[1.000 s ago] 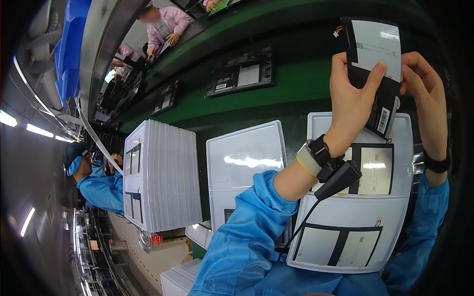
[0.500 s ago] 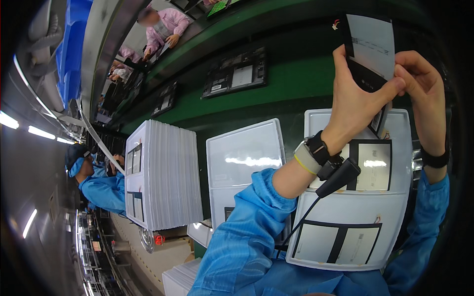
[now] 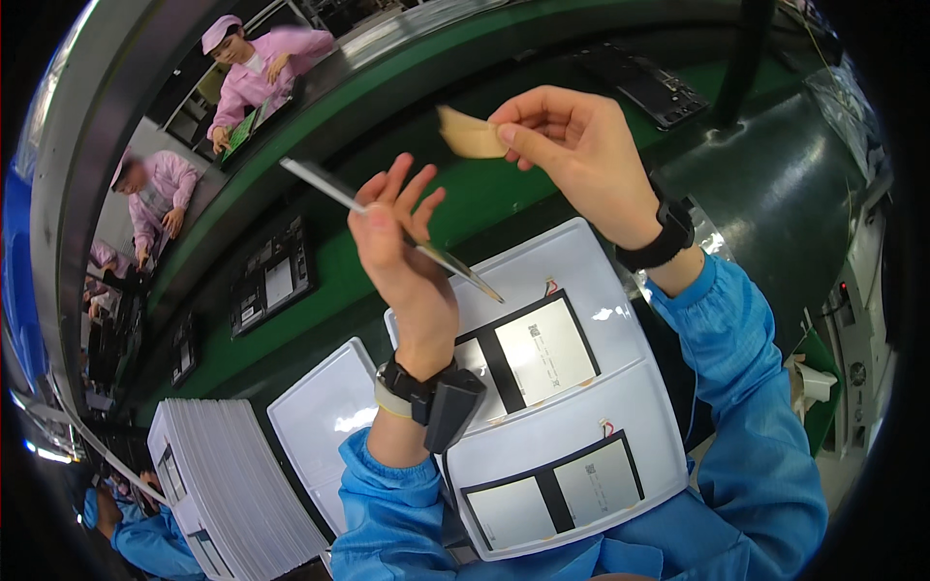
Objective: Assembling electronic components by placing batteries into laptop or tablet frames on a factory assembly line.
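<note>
My left hand [image 3: 399, 254] grips a thin flat panel [image 3: 320, 179], seen edge-on and slanting from upper left down to lower right. My right hand [image 3: 572, 145] is raised beside it and pinches a small tan strip of film [image 3: 468, 134] between thumb and fingers. Below both hands lies a white tray [image 3: 620, 387] with two silver panels with black bands, one in the upper slot [image 3: 531, 351] and one in the lower slot [image 3: 554, 489]. A black wrist strap [image 3: 431, 395] sits on my left wrist.
An empty white tray [image 3: 312, 426] lies left of the loaded one, next to a tall stack of white trays [image 3: 223, 489]. Beyond runs a green conveyor [image 3: 339, 261] carrying black housings [image 3: 271, 276]. People in pink coats [image 3: 257, 63] work across it; a blue sleeve [image 3: 145, 542] shows at lower left.
Earlier both hands held the panel upright, facing me. Now the left hand alone holds it edge-on, and the right hand has come away holding a tan strip. The view has shifted.
</note>
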{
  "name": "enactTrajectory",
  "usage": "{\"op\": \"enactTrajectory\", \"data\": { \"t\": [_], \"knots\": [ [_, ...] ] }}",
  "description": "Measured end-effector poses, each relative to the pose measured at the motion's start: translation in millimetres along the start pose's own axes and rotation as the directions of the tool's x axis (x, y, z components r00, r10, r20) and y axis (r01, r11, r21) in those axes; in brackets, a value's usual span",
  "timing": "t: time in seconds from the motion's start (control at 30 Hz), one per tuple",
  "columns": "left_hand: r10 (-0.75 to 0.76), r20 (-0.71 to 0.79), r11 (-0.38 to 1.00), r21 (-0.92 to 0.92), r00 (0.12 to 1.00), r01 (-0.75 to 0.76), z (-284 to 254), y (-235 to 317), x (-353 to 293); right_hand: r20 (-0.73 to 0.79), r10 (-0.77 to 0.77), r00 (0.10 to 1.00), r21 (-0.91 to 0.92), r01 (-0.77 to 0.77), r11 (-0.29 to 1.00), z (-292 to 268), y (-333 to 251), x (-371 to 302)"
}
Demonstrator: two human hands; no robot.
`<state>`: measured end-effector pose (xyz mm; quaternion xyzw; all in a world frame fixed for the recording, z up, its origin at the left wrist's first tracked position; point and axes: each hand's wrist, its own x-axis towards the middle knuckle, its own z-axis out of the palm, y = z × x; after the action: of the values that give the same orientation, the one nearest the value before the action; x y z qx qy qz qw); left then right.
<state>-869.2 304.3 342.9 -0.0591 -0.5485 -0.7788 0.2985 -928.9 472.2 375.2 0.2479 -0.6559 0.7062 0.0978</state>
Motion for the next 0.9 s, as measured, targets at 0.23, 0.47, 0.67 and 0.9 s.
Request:
{"op": "enactTrajectory", "data": {
  "t": [0.23,0.47,0.67,0.9],
  "knots": [
    [-0.114,-0.086,0.992,-0.068,0.99,0.108,-1,0,2,0.215,-0.096,0.972,-0.027,0.104,0.994,24,-17,-28],
    [-0.059,-0.012,0.997,0.054,0.998,0.06,-2,-1,1,0.239,-0.156,0.958,-0.163,0.198,0.967,29,-25,-38],
    [-0.064,0.02,0.984,-0.167,0.998,0.066,4,5,-1,0.193,0.002,0.981,-0.11,0.02,0.994,15,-12,-19],
    [-0.079,-0.181,0.98,-0.193,0.98,0.044,-6,-2,8,0.313,-0.118,0.942,-0.293,0.214,0.932,5,-32,-23]
  ]
}}
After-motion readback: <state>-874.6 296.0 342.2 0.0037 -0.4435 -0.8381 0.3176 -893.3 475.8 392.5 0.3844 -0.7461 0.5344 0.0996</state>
